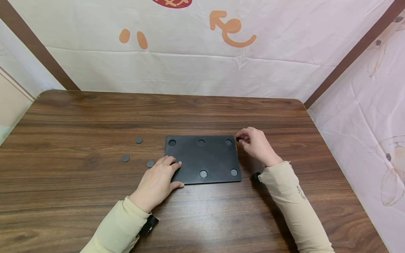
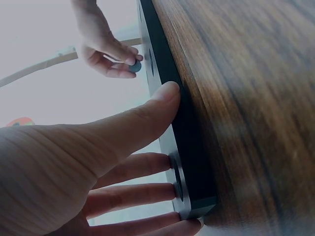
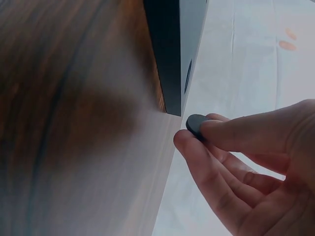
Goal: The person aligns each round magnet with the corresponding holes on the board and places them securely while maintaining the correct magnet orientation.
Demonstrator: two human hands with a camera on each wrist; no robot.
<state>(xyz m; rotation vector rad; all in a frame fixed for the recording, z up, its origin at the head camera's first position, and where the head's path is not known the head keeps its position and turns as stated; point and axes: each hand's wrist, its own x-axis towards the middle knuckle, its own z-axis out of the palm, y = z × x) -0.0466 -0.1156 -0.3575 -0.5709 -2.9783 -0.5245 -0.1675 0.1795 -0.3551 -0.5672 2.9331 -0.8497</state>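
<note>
Wood-grained tabletop [image 1: 205, 214] bears a dark board [image 1: 207, 157], the left hand [image 1: 157, 180] resting unclenched on it. Near its far right corner, the right hand [image 1: 257, 144] pinches a small disc [image 3: 196, 125], probably light and stiff, best held by its rim

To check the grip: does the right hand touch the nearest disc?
Touching. The right wrist view shows the right hand pinching the disc between thumb and finger.

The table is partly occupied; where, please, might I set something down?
The table is bare between the board and the backdrop, between the sleeves, and left of the loose discs. It is crowded at the board's left end, with the left hand and discs, and its right end, with the right hand pinching another disc.
</note>
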